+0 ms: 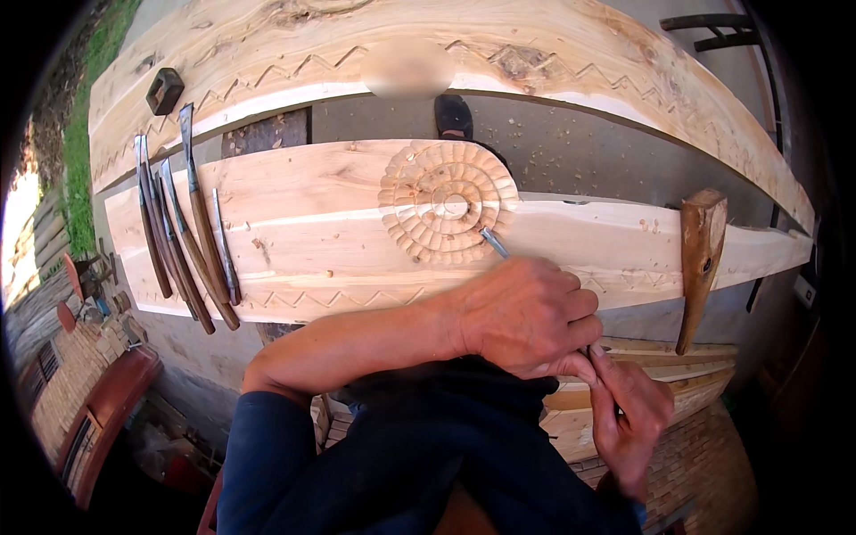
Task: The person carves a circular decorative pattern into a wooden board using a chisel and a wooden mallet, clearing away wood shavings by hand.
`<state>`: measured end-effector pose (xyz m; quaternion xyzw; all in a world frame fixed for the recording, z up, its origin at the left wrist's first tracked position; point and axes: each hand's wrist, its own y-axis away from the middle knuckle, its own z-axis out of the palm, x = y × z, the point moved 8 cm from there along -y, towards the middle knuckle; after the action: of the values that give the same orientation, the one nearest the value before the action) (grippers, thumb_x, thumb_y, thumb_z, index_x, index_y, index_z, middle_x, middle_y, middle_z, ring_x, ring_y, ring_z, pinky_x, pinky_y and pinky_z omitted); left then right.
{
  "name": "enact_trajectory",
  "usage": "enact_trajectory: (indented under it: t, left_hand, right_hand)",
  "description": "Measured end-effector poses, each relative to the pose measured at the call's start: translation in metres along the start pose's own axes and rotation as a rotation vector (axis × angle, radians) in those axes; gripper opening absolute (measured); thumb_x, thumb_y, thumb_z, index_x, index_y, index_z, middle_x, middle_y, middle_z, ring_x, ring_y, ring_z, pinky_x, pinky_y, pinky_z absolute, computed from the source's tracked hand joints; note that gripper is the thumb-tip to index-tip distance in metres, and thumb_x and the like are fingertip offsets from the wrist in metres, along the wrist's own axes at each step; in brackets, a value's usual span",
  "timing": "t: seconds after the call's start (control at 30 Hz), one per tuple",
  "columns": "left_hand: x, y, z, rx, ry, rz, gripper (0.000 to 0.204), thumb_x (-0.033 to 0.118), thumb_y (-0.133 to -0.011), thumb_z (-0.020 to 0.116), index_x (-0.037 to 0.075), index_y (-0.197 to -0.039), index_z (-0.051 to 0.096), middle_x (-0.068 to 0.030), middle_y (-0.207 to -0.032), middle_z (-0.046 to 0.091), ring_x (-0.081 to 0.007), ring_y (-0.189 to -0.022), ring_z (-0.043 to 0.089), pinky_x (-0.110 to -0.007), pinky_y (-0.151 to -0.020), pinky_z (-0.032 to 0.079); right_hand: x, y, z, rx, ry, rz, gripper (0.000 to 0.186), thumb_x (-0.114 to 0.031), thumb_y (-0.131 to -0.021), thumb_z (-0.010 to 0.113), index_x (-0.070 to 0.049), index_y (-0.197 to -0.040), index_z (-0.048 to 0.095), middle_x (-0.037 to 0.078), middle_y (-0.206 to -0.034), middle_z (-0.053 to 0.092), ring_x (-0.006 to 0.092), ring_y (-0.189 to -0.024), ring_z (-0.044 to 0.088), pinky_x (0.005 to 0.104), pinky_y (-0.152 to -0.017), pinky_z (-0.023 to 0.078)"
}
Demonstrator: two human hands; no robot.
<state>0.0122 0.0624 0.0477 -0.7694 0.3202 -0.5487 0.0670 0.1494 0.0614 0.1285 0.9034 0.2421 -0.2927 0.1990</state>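
Both my hands are on one carving gouge. Its metal blade point(494, 242) points up and left, with the tip at the lower right edge of a round carved rosette point(455, 206). My left hand point(535, 314) is wrapped round the gouge's shaft, hiding most of it. Lower right, my right hand point(631, 408) grips the handle end with thumb and fingers closed. The rosette has rings of small scalloped cuts around a plain central disc. It is part of a pale wooden plank point(308, 245) with a zigzag line cut along its near side.
Several gouges and chisels point(192, 227) lie at the plank's left. A wooden mallet point(703, 259) rests across its right part. Beyond is a second zigzag-carved board point(285, 45) with a dark hexagonal block point(164, 91) on it. A dark shoe point(454, 116) shows between the boards.
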Motion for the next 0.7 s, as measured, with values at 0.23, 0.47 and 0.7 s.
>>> enact_trajectory:
  t: [0.23, 0.47, 0.7]
  left_hand:
    - [-0.001, -0.002, -0.004, 0.029, -0.026, -0.014, 0.05, 0.057, -0.096, 0.073, 0.012, -0.079, 0.059, -0.0044, -0.077, 0.055, -0.0262, -0.065, 0.061, -0.042, -0.055, 0.05]
    - [-0.004, -0.003, -0.005, 0.059, -0.061, -0.054, 0.05, 0.057, -0.096, 0.072, 0.012, -0.078, 0.06, -0.0044, -0.077, 0.056, -0.0256, -0.065, 0.062, -0.042, -0.054, 0.05]
    - [-0.003, -0.002, -0.001, 0.065, -0.094, -0.063, 0.05, 0.058, -0.096, 0.071, 0.013, -0.078, 0.06, -0.0037, -0.077, 0.056, -0.0242, -0.065, 0.061, -0.04, -0.055, 0.049]
  right_hand:
    - [-0.001, -0.002, -0.001, 0.014, 0.02, -0.035, 0.046, 0.012, -0.084, 0.079, -0.001, -0.128, 0.08, 0.013, -0.08, 0.071, 0.0252, -0.06, 0.066, 0.0358, -0.055, 0.05]
    - [0.004, -0.01, -0.002, -0.014, -0.002, -0.05, 0.048, 0.013, -0.082, 0.079, -0.002, -0.128, 0.081, 0.014, -0.084, 0.073, 0.0257, -0.06, 0.067, 0.0355, -0.056, 0.051]
    - [0.012, -0.01, 0.002, -0.025, -0.006, -0.073, 0.051, 0.012, -0.079, 0.078, -0.002, -0.128, 0.081, 0.014, -0.086, 0.074, 0.0261, -0.062, 0.069, 0.0356, -0.056, 0.052]
